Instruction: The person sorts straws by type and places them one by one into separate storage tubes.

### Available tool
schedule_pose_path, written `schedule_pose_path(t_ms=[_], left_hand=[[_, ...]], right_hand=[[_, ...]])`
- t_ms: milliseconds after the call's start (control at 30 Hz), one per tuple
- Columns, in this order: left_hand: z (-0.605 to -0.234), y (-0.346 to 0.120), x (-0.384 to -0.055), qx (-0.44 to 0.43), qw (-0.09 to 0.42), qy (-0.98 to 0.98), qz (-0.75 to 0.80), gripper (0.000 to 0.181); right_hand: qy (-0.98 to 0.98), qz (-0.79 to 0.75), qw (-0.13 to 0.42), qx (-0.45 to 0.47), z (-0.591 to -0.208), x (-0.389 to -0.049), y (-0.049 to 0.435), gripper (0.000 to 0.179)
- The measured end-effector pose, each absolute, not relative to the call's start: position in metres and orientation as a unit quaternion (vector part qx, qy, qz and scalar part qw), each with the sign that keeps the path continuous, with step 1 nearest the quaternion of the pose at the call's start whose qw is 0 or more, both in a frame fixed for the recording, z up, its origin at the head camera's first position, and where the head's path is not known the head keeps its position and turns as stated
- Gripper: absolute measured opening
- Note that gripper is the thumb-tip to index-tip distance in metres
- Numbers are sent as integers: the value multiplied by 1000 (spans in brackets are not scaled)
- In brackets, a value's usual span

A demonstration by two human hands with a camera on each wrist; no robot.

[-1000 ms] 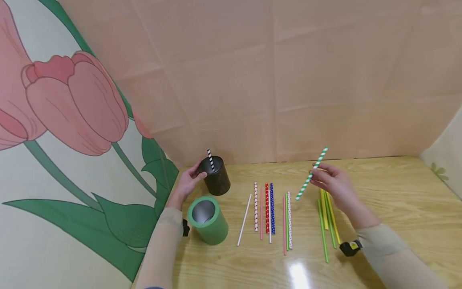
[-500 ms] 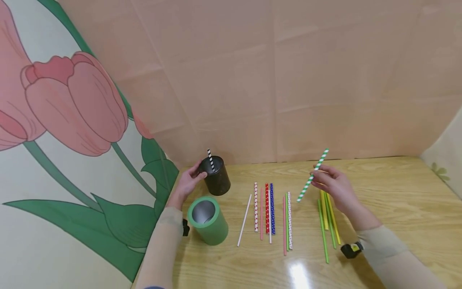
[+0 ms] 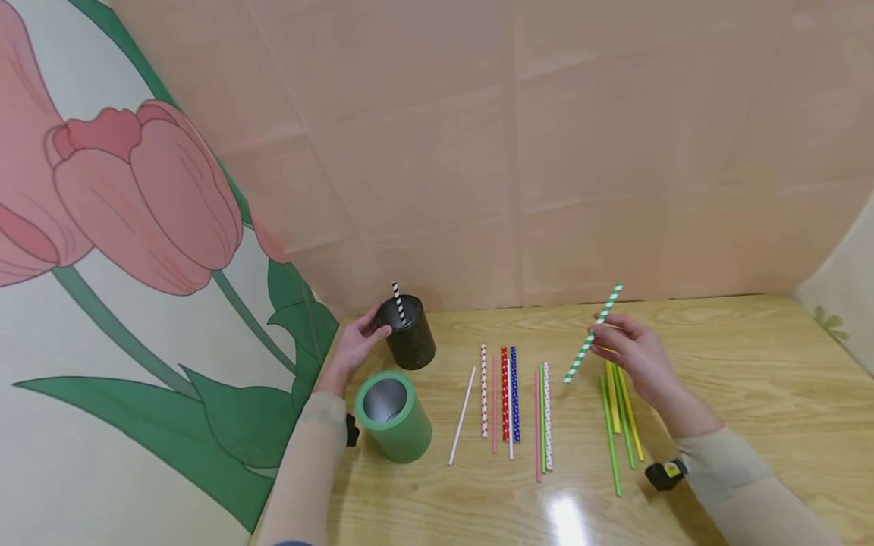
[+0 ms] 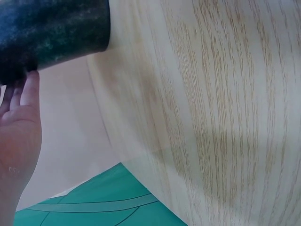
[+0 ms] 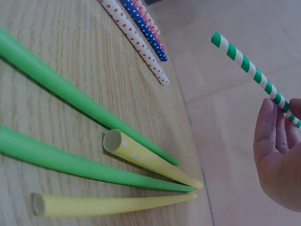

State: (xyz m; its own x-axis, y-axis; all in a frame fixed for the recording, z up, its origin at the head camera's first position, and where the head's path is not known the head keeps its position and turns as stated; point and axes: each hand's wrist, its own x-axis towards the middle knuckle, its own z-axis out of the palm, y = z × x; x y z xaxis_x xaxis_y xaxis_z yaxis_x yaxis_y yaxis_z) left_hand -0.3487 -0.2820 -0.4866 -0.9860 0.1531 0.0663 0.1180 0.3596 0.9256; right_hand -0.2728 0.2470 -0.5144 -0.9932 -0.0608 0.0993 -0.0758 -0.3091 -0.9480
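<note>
Pink backdrop [image 3: 580, 152]: creased, rising beyond the green cup [image 3: 403, 437].
Tulip panel [image 3: 184, 197]: printed with pink blooms and green leaves, left of the green cup.
Wooden table [image 3: 765, 364]: pale grain, under the green cup; glare patch to its right.
Green cup: upright, mouth uppermost.
Black cup [image 3: 413, 345]: upright, just beyond the green cup.
Right hand [image 3: 640, 355]: well right of the green cup, raised; thumb and fingers pinch a green-and-white striped straw [image 3: 592, 334].
Left hand [image 3: 356, 345]: beyond the green cup and slightly left; thumb at the black cup's rim, fingers appearing to curl round its side, though their tips are partly hidden.
Loose bunch, four straws: two green straws [image 3: 610, 440] and two yellow straws [image 3: 614, 413], well right of the green cup, below the right hand.
Row of five straws, right of the green cup: red-spotted white straw [image 3: 484, 390], thin pink straw [image 3: 495, 409], red dotted straw [image 3: 505, 393], thin white straw [image 3: 510, 449], blue dotted straw [image 3: 516, 394].
Trio, farther right: pink, bright green and spotted white straws [image 3: 548, 425].
Green-and-white striped straw: held slanting, clear of the table.
Single white straw [image 3: 462, 415]: slantwise, near the green cup's right side.
Black-and-white striped straw [image 3: 399, 303]: leaning in the black cup, beyond the green cup; lower end unseen.
</note>
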Motion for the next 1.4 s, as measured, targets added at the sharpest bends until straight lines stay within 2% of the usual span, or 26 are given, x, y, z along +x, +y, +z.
schedule_pose_path(t_ms=[700,900,1033,1200,1400], left_hand=[[-490,-284,-349,83,15,817,570,68],[-487,-282,-351,90,8,822,563,69],[-486,-282,-351,93,14,815,572,68],[-484,-283,-354,89,26,812,576,69],[-487,-283,-352,93,10,816,570,69]], right_hand=[[-582,811,0,56,-519,-274,245,18],[-599,799,-3,51,-517,-273,247,29],[-600,799,-4,47,-513,-275,244,31],[-591,804,-9,56,-504,-280,231,33],[-609,791,-13,57,-492,-284,206,47]])
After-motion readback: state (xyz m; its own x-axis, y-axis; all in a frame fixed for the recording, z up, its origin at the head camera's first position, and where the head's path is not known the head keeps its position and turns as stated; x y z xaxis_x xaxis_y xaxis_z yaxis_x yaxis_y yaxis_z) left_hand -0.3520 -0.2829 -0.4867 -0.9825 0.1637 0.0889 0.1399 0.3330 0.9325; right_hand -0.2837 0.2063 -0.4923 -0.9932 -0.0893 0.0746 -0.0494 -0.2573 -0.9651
